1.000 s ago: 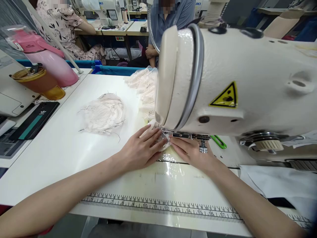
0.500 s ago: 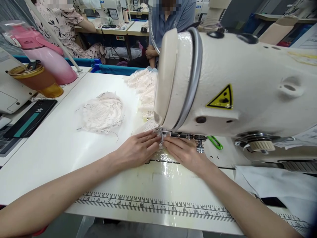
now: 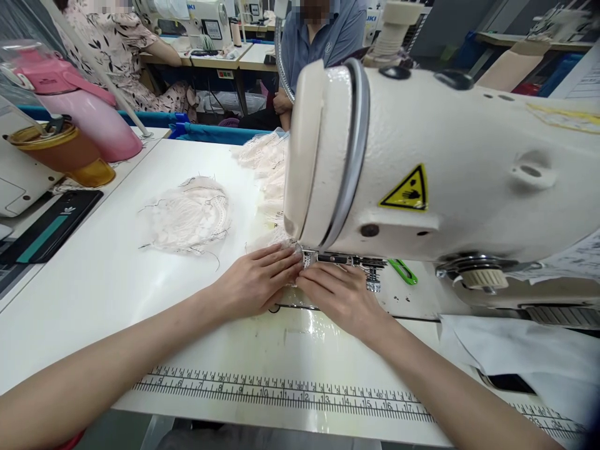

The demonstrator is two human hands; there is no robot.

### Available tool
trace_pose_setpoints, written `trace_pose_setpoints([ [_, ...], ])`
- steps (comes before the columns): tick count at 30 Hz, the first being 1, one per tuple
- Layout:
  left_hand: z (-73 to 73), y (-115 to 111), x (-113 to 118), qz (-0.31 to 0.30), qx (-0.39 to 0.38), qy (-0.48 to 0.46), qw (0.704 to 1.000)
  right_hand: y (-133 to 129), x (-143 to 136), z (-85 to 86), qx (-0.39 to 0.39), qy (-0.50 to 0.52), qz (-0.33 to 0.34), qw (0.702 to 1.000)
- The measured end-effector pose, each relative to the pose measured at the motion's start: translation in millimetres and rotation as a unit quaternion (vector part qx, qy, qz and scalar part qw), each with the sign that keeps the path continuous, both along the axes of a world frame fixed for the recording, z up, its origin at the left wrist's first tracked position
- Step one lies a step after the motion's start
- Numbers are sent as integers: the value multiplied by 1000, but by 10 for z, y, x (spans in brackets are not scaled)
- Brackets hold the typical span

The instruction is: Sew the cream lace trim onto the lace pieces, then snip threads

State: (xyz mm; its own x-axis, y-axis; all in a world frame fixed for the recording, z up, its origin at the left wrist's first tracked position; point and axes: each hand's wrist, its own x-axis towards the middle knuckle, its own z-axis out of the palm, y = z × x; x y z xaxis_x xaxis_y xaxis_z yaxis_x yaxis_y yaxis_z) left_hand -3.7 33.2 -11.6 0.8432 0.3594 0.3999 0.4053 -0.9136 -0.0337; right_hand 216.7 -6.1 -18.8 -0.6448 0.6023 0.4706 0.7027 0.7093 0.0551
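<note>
One lace piece point(image 3: 277, 237), beneath one sewing machine point(image 3: 398, 169) | left hand point(image 3: 255, 278): laid flat on it, unclenched | right hand point(image 3: 344, 297): fingertips at it, grip cannot be told | one lace bundle point(image 3: 190, 215), left of machine | one lace heap point(image 3: 266, 165), partly behind machine

Room on the left, sewing machine point(image 3: 422, 144) in the way on the right
A hand could pass over the table point(image 3: 103, 275) between the left forearm point(image 3: 154, 331) and the lace bundle point(image 3: 190, 215), or between both forearms above the ruler point(image 3: 281, 394); the machine stands just past the right hand point(image 3: 340, 297), a white cloth point(image 3: 525, 344) lies beside that forearm, and the gap beneath the machine looks tight, though fingers point(image 3: 323, 279) partly hide it
</note>
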Motion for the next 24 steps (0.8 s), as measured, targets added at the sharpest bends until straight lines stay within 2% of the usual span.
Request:
trace_pose_setpoints([
  [6,-18,-1,-1,9,14,-10,1000,7,-11,-4,5,17,9,1000],
  [19,-20,-32,33,40,4,7,999,54,74,-39,-63,36,2,997],
  [24,-21,-43,46,52,15,17,998,76,118,-102,-52,54,5,997],
])
